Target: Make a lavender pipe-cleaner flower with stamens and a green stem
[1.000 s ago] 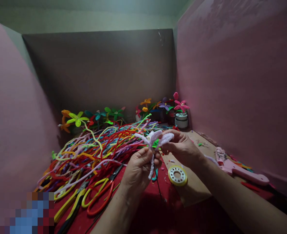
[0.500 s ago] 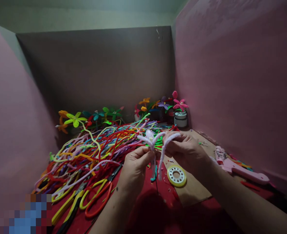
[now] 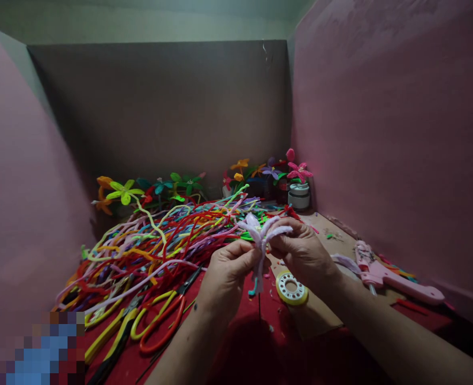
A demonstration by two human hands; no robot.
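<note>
I see the outer petal [image 3: 280,231], separate a moment ago, now against the lilac flower [image 3: 254,225] just below frame centre, apparently gathered as one bunch, my left hand [image 3: 231,267] pinching it low, my right hand [image 3: 305,251] clamped on that petal.

The count runs to one left hand [image 3: 230,270] and one right hand [image 3: 300,248], one lilac flower [image 3: 260,241], one tape roll [image 3: 300,292], one pink glue gun [image 3: 397,280], one pair of pliers [image 3: 130,313] and one pair of red-and-yellow scissors [image 3: 181,306] in clear view. There is one grey jar [image 3: 299,199], one yellow-green flower [image 3: 124,191], one open pink flower [image 3: 299,171] and one pink bud [image 3: 290,155]; other coloured flowers number several, overlapping too much for an exact figure. Fuzzy stems [image 3: 204,235] make one heap of many, too tangled to count.
</note>
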